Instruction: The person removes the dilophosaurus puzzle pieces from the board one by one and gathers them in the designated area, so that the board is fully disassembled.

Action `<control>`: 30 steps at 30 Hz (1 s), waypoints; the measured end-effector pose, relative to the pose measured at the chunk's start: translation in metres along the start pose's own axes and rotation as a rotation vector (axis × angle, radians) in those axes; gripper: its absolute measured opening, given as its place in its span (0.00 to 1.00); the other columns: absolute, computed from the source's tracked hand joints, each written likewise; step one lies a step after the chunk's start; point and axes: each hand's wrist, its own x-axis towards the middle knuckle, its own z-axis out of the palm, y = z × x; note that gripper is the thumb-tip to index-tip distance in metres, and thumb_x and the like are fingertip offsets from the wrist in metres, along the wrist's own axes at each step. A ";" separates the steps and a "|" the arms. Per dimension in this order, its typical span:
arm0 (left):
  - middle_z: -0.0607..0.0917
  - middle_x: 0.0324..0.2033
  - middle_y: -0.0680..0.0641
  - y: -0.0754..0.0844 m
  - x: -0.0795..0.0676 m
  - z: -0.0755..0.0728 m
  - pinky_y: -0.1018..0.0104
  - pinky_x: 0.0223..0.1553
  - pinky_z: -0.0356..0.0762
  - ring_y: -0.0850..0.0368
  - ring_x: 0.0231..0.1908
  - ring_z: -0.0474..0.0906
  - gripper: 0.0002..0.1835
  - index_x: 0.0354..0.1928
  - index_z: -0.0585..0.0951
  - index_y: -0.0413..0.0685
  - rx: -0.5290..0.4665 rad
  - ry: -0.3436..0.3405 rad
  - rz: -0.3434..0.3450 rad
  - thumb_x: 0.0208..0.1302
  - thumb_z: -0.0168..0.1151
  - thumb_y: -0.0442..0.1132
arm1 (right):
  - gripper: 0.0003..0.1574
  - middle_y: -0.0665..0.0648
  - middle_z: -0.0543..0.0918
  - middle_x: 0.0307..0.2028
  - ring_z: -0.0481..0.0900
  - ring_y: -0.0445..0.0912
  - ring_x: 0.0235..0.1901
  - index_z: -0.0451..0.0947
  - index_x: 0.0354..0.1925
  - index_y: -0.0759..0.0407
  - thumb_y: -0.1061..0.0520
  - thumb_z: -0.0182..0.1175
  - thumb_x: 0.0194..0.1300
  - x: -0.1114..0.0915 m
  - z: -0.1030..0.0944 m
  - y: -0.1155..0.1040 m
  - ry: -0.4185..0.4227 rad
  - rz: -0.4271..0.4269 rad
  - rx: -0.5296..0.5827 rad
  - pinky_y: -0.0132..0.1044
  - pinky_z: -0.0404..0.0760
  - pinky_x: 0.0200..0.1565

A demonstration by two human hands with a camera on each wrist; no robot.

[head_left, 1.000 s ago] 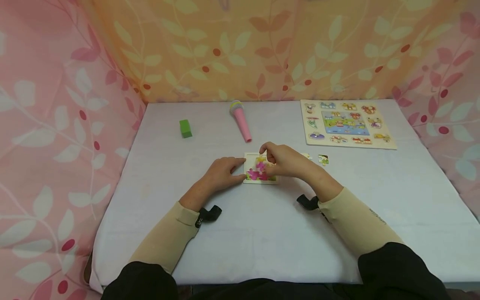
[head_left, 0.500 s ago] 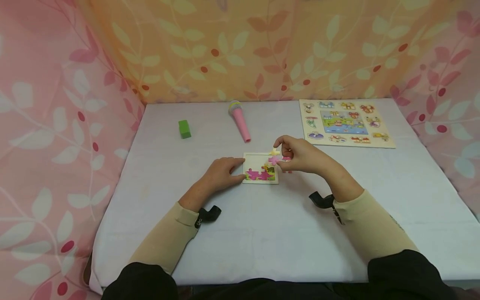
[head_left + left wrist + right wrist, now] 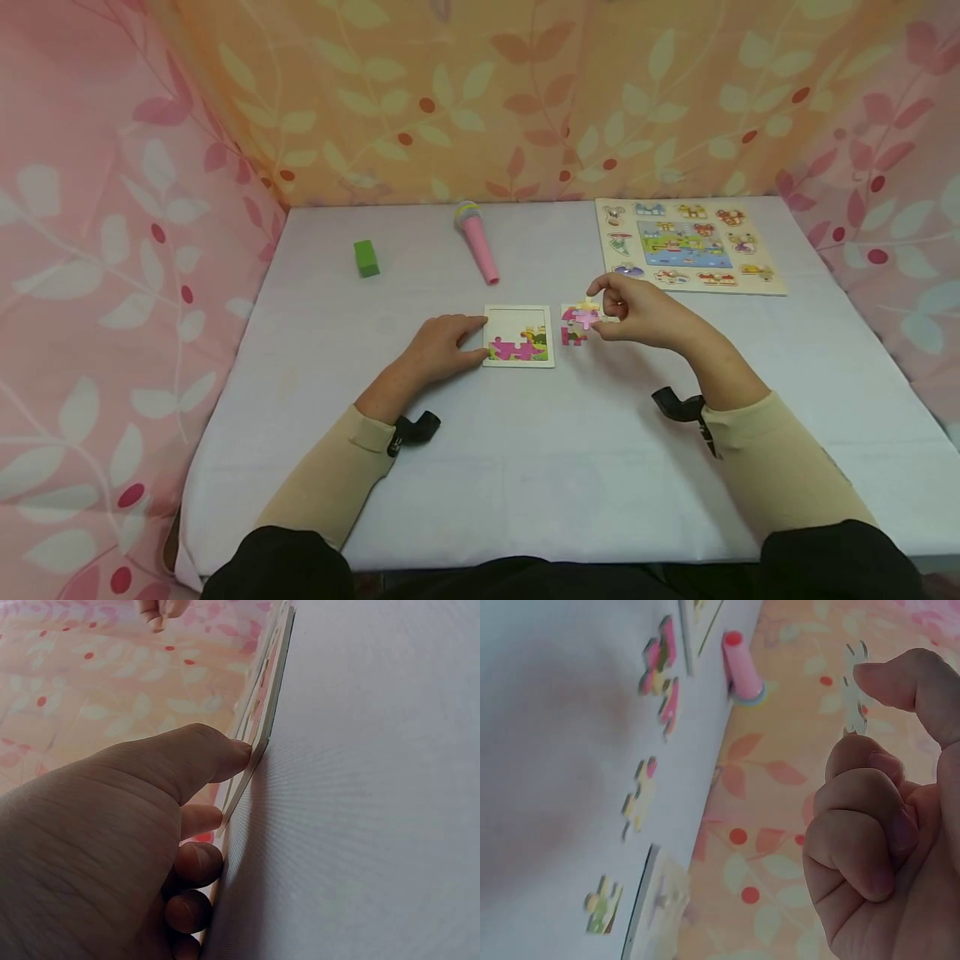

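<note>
A small square puzzle frame (image 3: 550,342) lies mid-table, with pink, green and yellow pieces (image 3: 517,350) fitted along its lower part and bare backing above. My left hand (image 3: 447,346) touches its left edge with thumb and index finger spread apart; the left wrist view shows the other fingers curled beside it. To the right of the frame, my right hand (image 3: 645,312) pinches a pink-and-yellow puzzle piece (image 3: 587,316) between thumb and index finger. Below that piece lie loose pink-and-green puzzle pieces (image 3: 573,336), partly covered by it. Several loose pieces (image 3: 640,796) show on the table in the right wrist view.
Behind the frame lies a pink toy microphone (image 3: 480,248). A green block (image 3: 366,258) sits at the back left. At the back right is a large wooden peg puzzle board (image 3: 765,287). Floral curtains (image 3: 450,100) enclose the table's back and sides.
My right hand has lifted the pink-and-yellow puzzle piece from over the frame and moved right with it, above the loose pieces. My left hand stays at the frame's left edge.
</note>
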 end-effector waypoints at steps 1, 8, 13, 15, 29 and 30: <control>0.72 0.28 0.50 0.000 0.000 0.000 0.56 0.49 0.69 0.53 0.40 0.71 0.33 0.71 0.76 0.49 0.000 0.002 0.000 0.67 0.68 0.52 | 0.28 0.57 0.68 0.30 0.66 0.47 0.29 0.71 0.55 0.63 0.63 0.72 0.61 -0.002 -0.001 0.003 -0.001 0.007 0.001 0.40 0.68 0.37; 0.72 0.27 0.50 0.000 0.000 -0.001 0.57 0.46 0.67 0.54 0.36 0.69 0.33 0.71 0.76 0.50 0.010 -0.001 0.000 0.67 0.68 0.52 | 0.28 0.56 0.69 0.30 0.67 0.46 0.28 0.69 0.56 0.64 0.62 0.71 0.62 -0.012 -0.002 0.026 -0.031 0.077 0.017 0.38 0.68 0.34; 0.72 0.27 0.50 0.000 0.000 0.000 0.56 0.48 0.69 0.54 0.39 0.70 0.34 0.72 0.75 0.50 0.012 -0.002 -0.001 0.67 0.68 0.53 | 0.28 0.55 0.69 0.28 0.67 0.45 0.27 0.69 0.56 0.67 0.62 0.70 0.63 -0.014 0.000 0.037 -0.061 0.082 0.019 0.38 0.67 0.32; 0.72 0.28 0.50 0.000 0.000 0.000 0.56 0.49 0.69 0.54 0.40 0.70 0.34 0.72 0.75 0.50 0.015 0.000 -0.001 0.67 0.68 0.53 | 0.27 0.54 0.69 0.28 0.67 0.45 0.26 0.69 0.56 0.67 0.63 0.69 0.62 -0.014 0.002 0.041 -0.075 0.091 0.023 0.37 0.67 0.32; 0.72 0.29 0.50 0.001 -0.001 -0.002 0.55 0.51 0.69 0.53 0.42 0.71 0.33 0.72 0.75 0.49 0.006 -0.008 -0.006 0.67 0.67 0.52 | 0.25 0.53 0.69 0.25 0.67 0.46 0.27 0.70 0.55 0.68 0.65 0.67 0.62 -0.002 0.015 0.059 -0.175 0.151 0.025 0.37 0.65 0.32; 0.72 0.29 0.50 0.001 -0.001 -0.002 0.55 0.50 0.69 0.53 0.42 0.71 0.33 0.72 0.75 0.49 0.006 -0.010 -0.007 0.68 0.67 0.52 | 0.24 0.53 0.69 0.25 0.67 0.46 0.27 0.70 0.54 0.68 0.65 0.67 0.62 -0.001 0.015 0.060 -0.175 0.153 0.020 0.38 0.66 0.32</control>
